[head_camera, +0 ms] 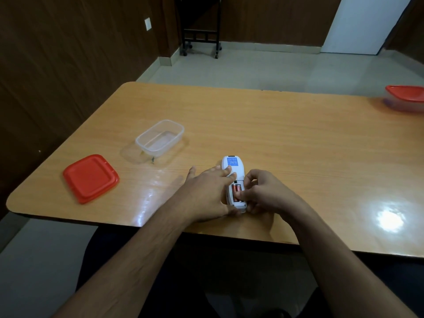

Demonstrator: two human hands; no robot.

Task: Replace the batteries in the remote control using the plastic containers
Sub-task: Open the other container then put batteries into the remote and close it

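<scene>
Over the face-down remote [234, 171], left hand [206, 191] flat, fingers spread; right hand [263, 193] fingers pinched on batteries [237, 191].

Dark wood panelling [68, 65] is lining the walls, carrying a pale switch plate [148, 24]. A black wheeled rack [200, 31] is standing on the light tiled floor [263, 67]. Glare is shining off the worktop [275, 134].
</scene>
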